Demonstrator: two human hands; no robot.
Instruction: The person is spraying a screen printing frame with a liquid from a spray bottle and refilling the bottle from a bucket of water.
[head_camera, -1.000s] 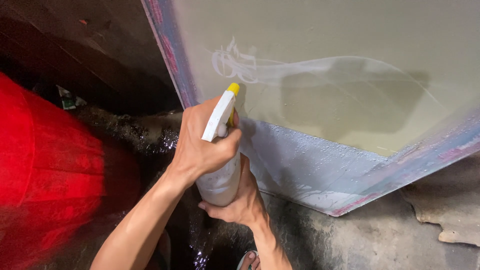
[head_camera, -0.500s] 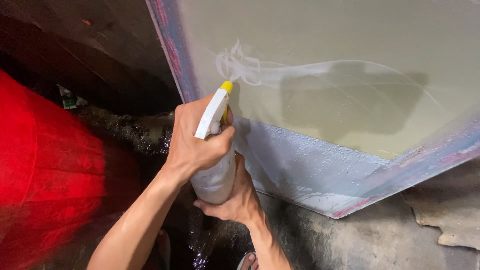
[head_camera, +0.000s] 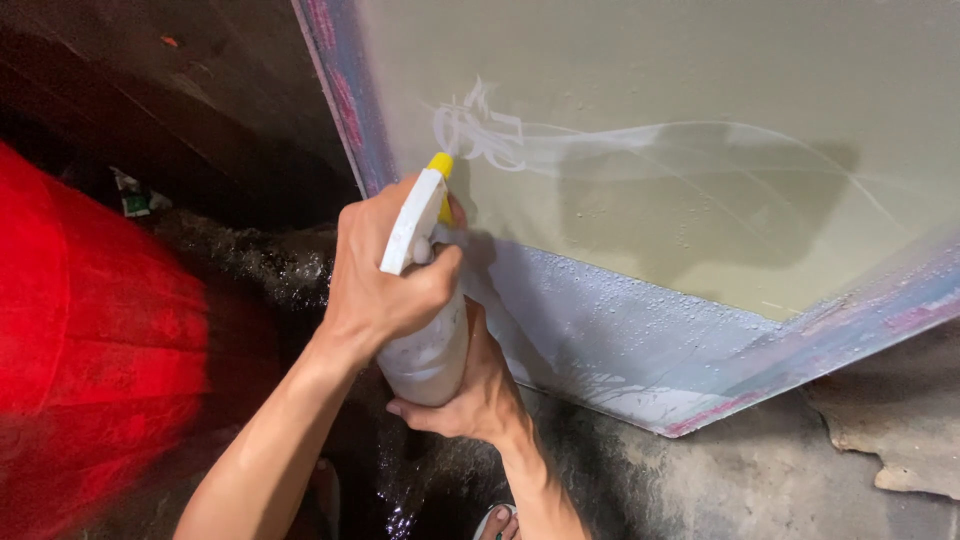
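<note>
The left hand (head_camera: 385, 290) gripped the spray bottle (head_camera: 425, 300) by its trigger while the right hand (head_camera: 475, 395) cupped its base, aimed at the printing screen (head_camera: 700, 180), whose lower frame was already wet, the mesh mostly dry.

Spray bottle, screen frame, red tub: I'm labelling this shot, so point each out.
spray bottle (head_camera: 428, 352), head view, cloudy body.
screen frame (head_camera: 640, 340), head view, wet lower border.
red tub (head_camera: 90, 330), head view, ribbed side.

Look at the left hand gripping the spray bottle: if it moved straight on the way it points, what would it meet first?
Probably the framed screen. The left hand points the spray bottle at its mesh, close ahead, though depth is hard to judge.
</note>
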